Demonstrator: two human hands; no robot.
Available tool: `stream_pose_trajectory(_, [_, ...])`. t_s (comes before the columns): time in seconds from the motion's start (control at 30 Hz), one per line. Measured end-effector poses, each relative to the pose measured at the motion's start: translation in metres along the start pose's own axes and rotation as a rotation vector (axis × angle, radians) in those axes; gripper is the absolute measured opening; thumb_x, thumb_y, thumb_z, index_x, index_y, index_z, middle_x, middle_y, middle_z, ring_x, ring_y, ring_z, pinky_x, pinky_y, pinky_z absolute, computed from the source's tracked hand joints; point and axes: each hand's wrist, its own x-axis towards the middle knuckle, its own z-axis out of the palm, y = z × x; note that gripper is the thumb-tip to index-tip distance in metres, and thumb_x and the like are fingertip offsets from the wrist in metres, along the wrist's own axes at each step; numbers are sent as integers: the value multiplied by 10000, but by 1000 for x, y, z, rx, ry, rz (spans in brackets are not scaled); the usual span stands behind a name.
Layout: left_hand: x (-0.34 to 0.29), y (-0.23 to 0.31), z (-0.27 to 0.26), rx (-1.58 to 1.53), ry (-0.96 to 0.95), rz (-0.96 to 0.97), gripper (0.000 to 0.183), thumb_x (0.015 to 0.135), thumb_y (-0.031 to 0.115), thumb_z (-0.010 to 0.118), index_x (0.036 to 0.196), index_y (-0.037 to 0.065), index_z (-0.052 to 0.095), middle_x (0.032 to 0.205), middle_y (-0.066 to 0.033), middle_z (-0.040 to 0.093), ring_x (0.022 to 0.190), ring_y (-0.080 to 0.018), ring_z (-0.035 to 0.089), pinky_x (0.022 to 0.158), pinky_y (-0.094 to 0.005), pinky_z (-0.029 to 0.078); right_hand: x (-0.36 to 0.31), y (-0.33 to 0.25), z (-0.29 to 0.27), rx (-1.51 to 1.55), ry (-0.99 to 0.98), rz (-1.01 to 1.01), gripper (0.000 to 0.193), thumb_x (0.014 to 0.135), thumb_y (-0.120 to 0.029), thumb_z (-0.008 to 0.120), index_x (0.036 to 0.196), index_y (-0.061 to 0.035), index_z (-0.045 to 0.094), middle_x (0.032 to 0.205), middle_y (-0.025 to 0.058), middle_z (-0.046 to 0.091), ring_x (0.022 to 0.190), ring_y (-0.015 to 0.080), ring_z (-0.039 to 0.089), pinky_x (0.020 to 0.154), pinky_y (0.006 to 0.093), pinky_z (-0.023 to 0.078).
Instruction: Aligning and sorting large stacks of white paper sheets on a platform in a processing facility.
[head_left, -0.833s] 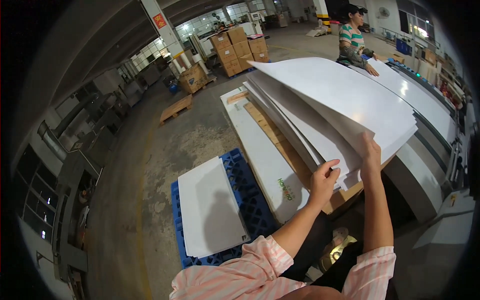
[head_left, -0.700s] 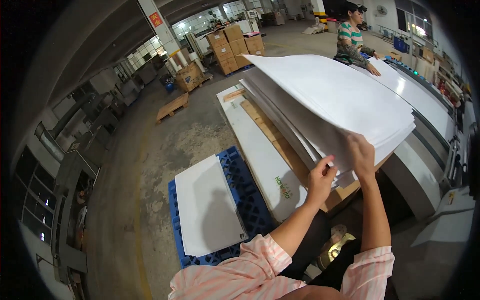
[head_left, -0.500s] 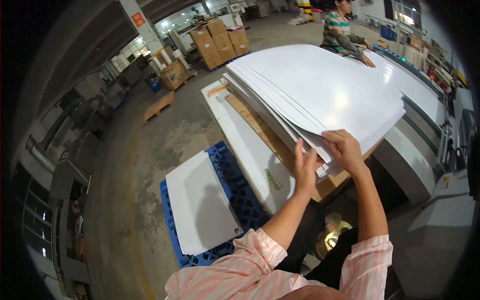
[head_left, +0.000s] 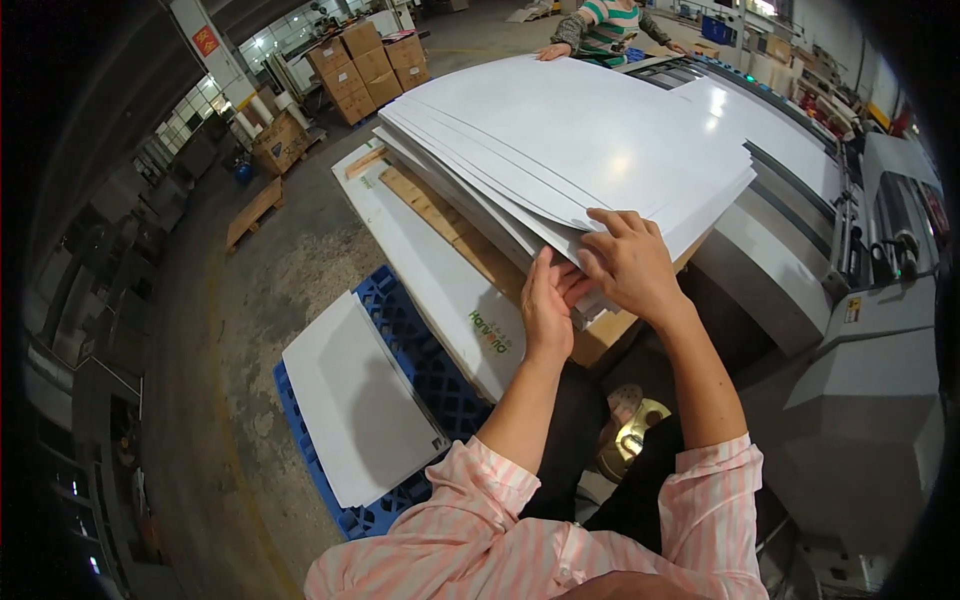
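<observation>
A tall stack of large glossy white sheets (head_left: 560, 130) stands before me. At its near corner my right hand (head_left: 635, 265) pinches the edge of the top sheets, thumb below and fingers above. Those sheets bow up slightly, with a gap beneath their edge. My left hand (head_left: 548, 315) is upright beside the same corner, thumb raised and fingers apart, their tips partly hidden at the sheet edges. Across the stack, another person's hand (head_left: 553, 50) rests on the far edge.
A pale board (head_left: 440, 270) lies left of the stack. Beyond it, a blue plastic pallet (head_left: 375, 290) bears a smaller pile of white sheets (head_left: 350, 400). A grey machine (head_left: 860, 380) stands on the right. Cardboard boxes (head_left: 370, 65) and a wooden pallet (head_left: 255, 212) are farther back.
The view has shifted, so the scene sits farther left and higher. My hands remain at the stack's near corner. The other person has brought a hand to the far edge of the stack.
</observation>
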Motion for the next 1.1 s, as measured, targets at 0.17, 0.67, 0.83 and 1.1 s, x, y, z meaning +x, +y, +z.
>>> stream_pose_trajectory(0.17, [1, -8, -9, -18, 35, -23, 333, 898, 271, 454, 1084, -5, 475, 893, -109, 585, 800, -176, 578, 734, -281, 477, -1, -7, -2, -122, -122, 64, 227, 739, -251, 588, 877, -87, 663, 1124, 72, 561, 1054, 252, 481, 879, 379, 364])
stream_pose_trajectory(0.67, [-6, -8, 14, 324, 131, 124, 511, 870, 131, 535, 1290, -12, 283, 931, -71, 542, 781, -114, 525, 661, -239, 457, 7, 16, 3, -164, 328, 59, 192, 730, -286, 635, 766, -102, 682, 1033, 54, 601, 1005, 237, 507, 871, 390, 367])
stream_pose_trajectory(0.83, [2, -12, 11, 551, 152, 194, 266, 874, 226, 546, 955, -26, 516, 772, -34, 542, 653, -97, 495, 569, -240, 438, -1, 30, 7, 110, 251, -31, 260, 674, -137, 682, 919, -65, 636, 1132, 94, 545, 1030, 278, 496, 848, 368, 407])
stream_pose_trajectory(1.1, [-1, -19, -2, 524, 46, 151, 210, 877, 192, 523, 771, 15, 561, 707, 28, 488, 680, -65, 449, 635, -225, 379, 16, 36, 23, 1338, 493, 775, 313, 851, -313, 572, 825, -6, 628, 746, 0, 546, 744, 91, 459, 667, 239, 364])
